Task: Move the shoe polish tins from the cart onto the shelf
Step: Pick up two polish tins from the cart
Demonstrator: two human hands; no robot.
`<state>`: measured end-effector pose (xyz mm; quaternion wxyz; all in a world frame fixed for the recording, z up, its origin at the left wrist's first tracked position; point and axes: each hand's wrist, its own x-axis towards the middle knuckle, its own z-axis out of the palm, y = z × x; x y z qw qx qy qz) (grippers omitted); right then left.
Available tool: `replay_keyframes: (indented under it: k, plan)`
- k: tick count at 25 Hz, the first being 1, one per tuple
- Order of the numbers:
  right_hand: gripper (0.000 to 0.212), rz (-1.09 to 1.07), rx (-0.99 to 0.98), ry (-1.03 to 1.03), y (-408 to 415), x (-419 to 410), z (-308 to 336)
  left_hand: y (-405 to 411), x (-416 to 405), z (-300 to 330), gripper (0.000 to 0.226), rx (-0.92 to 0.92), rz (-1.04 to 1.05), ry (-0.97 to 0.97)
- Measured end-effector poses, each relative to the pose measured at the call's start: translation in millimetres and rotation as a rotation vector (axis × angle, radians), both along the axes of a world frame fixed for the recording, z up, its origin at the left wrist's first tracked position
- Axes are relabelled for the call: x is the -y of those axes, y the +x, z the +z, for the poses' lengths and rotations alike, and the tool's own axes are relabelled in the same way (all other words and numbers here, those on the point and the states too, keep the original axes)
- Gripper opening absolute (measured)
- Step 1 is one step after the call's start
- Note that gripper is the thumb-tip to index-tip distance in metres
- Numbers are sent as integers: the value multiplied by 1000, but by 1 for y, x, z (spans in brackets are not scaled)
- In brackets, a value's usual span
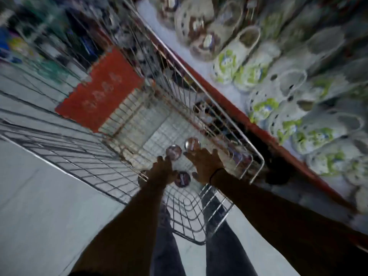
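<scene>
Both bare arms reached forward and down, nearly parallel. The left hand [163, 172] was turned palm down, its fingers too blurred to read. The right hand [205, 166] lay spread, fingers [192, 154] splayed forward, a dark band around its wrist.

I get one view only: head cam, wide-angle, tilted steeply down and rolled sideways. It looks from close above into the cart [199, 80], shelf [258, 124] running diagonally at right, floor [39, 196] at left. Motion blur throughout.
</scene>
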<state>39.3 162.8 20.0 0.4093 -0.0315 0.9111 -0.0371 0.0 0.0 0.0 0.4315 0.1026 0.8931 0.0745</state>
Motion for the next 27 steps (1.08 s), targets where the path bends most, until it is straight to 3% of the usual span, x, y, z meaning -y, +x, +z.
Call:
replay_keyframes:
  k: [3,6,8,10,13,16,19,23,27]
  plan:
    - [79,-26,106,52,5,0,-41,39,-27,-54,64,162,19,-21]
    - [53,-71,12,65,7,2,-70,64,-44,-87,67,37,-46,-19]
    - [54,-180,22,56,0,0,-85,69,-46,-98,60,-60,-14,-35]
    - [58,-288,9,23,-3,-7,-89,66,-42,-95,67,-64,-35,-57]
    - [65,-273,0,24,-5,-7,-59,45,-23,-68,74,-93,-40,-62]
    - [76,-264,-98,-7,-24,-3,-2,11,-4,-12,80,-176,-68,-59]
    - [78,-293,-290,-87,-65,1,69,-39,12,57,69,-280,-30,12]
    - [71,-375,-608,-319,-124,-6,181,-119,23,168,77,-427,53,318]
    - [68,-481,-949,-407,-148,-35,298,-181,3,284,64,-690,6,630]
